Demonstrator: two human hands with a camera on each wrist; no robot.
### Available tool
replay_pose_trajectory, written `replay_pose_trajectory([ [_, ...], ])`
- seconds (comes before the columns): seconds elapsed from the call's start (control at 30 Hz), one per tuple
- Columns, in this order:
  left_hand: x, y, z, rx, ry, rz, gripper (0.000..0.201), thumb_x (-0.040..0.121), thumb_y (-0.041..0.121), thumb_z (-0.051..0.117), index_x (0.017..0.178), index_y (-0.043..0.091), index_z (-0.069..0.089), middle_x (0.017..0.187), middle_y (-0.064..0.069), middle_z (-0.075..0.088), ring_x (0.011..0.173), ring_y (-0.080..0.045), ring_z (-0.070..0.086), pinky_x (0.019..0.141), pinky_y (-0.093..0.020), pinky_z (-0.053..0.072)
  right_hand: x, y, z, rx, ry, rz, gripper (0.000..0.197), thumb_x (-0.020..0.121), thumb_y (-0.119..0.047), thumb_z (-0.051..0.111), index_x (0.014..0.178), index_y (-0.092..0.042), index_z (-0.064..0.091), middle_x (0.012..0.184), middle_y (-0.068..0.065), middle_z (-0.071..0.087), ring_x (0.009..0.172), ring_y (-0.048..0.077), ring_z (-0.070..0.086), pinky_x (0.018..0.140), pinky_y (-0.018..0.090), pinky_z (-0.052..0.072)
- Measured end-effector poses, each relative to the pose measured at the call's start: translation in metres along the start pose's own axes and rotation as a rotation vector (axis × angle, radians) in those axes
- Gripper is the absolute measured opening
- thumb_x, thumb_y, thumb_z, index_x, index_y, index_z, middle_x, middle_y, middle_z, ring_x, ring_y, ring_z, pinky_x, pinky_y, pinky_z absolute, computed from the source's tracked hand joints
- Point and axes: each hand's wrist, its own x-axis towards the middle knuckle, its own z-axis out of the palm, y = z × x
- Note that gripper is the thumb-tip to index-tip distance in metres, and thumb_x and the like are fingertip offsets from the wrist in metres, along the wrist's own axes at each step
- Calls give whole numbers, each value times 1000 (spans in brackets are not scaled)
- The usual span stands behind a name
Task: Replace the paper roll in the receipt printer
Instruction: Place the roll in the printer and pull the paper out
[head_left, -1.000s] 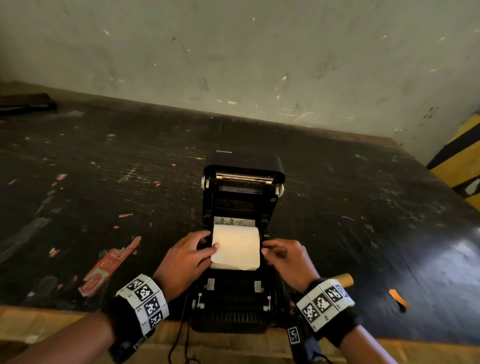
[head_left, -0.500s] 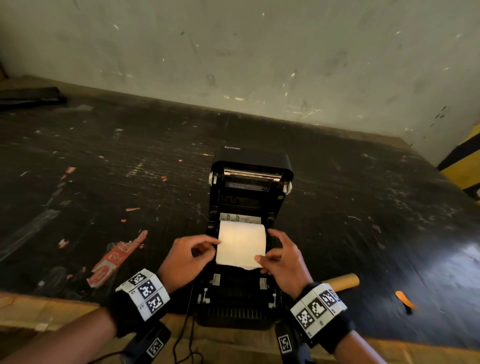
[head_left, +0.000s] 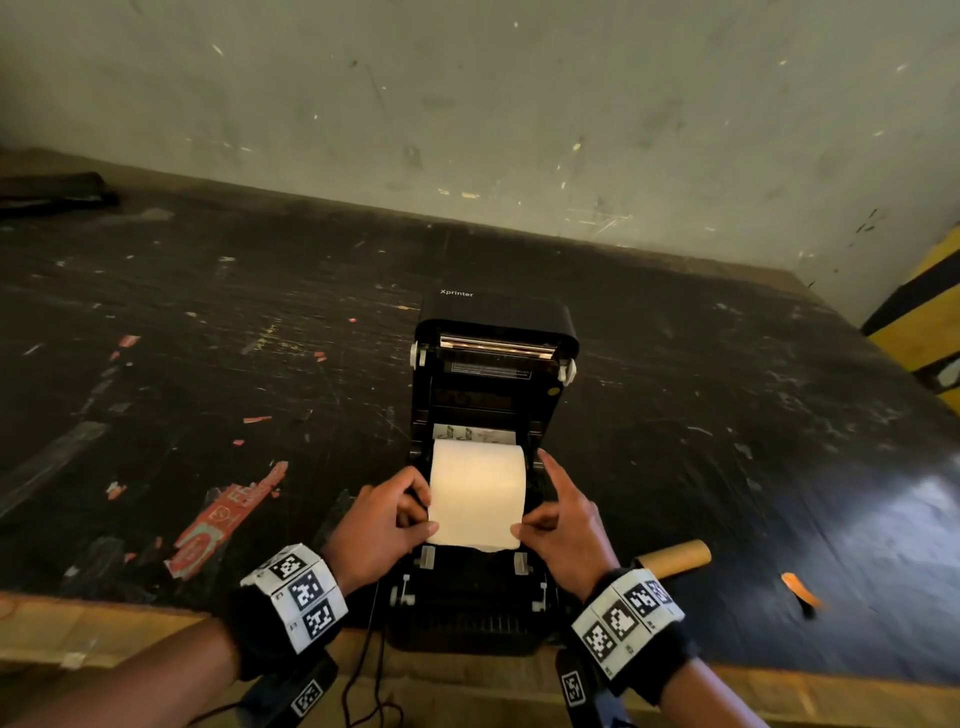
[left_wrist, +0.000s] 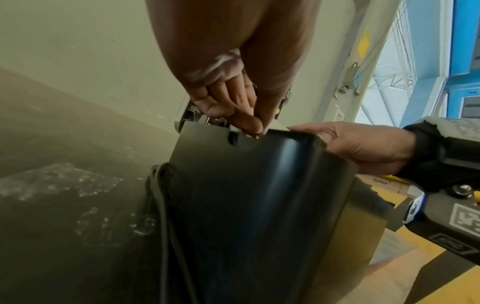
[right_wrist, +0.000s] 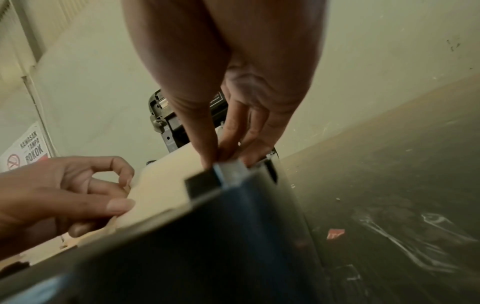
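A black receipt printer (head_left: 493, 613) stands at the table's front edge with its lid (head_left: 496, 317) raised. A white paper roll (head_left: 477, 470) sits in its bay, and a loose sheet from it lies forward over the printer's front. My left hand (head_left: 387, 519) pinches the sheet's left edge between thumb and fingers. My right hand (head_left: 563, 519) pinches the right edge, index finger stretched along the printer's side. In the right wrist view the paper (right_wrist: 161, 185) lies between both hands above the printer body (right_wrist: 207, 236).
An empty brown cardboard core (head_left: 675, 557) lies on the black table (head_left: 208, 338) right of the printer. A red label scrap (head_left: 223, 519) lies to the left. A black cable (head_left: 363, 670) hangs off the front edge. A wall stands behind.
The sheet has been drawn further forward off the roll. My right hand moved from the roll's side to the sheet's lower right corner; my left hand shifted to grip the left edge.
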Motion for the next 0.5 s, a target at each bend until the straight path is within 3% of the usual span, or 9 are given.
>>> replay_pose_trajectory([
  [0.23, 0, -4, 1, 26, -18, -11, 24, 75, 16, 74, 86, 20, 52, 80, 2, 72, 71, -9, 66, 68, -27, 54, 1, 3, 3, -66, -29, -20, 95, 80, -11, 69, 145, -31, 2, 83, -6, 71, 82, -2, 64, 66, 7, 41],
  [0.37, 2, -2, 0, -12, -43, -40, 25, 76, 14, 73, 90, 18, 53, 83, 1, 73, 73, -6, 66, 62, -16, 50, 1, 7, 0, -23, -57, -9, 98, 79, -10, 70, 145, -31, 0, 81, -5, 72, 81, -2, 66, 67, 8, 44],
  [0.5, -1, -1, -1, -43, -27, -3, 20, 81, 18, 68, 91, 23, 51, 84, 0, 73, 68, -17, 68, 57, -25, 55, 2, 9, -2, -12, -115, 7, 101, 79, -10, 70, 144, -32, -4, 84, -3, 72, 82, -2, 66, 67, 9, 46],
])
